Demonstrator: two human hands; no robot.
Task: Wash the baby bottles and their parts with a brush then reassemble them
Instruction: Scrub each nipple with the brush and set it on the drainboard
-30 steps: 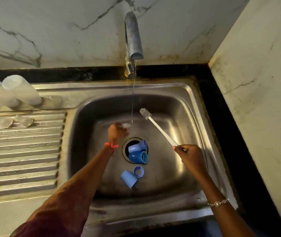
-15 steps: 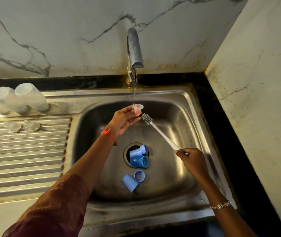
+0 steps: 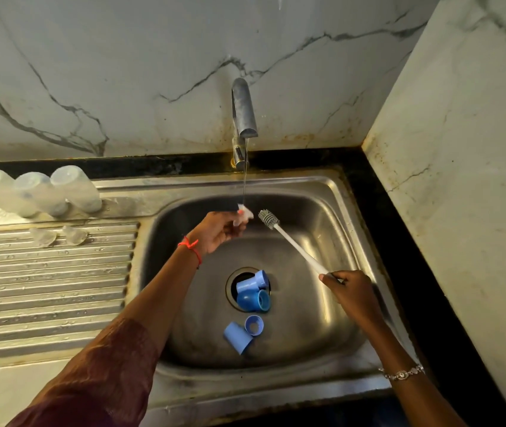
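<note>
Left hand (image 3: 219,231) grip pinching a soft clear teat (image 3: 243,214) under thin tap water, right hand (image 3: 352,292) grip curled round a slim white bristled brush (image 3: 291,241), steel sink (image 3: 322,318)

**What the arms wear**

The left arm has a dark maroon, faintly patterned sleeve (image 3: 104,374) and a red thread (image 3: 190,245) knotted at the wrist. One nail on the left hand (image 3: 214,232) is painted pink-orange. A silver chain bracelet (image 3: 402,373) circles the right wrist.
</note>
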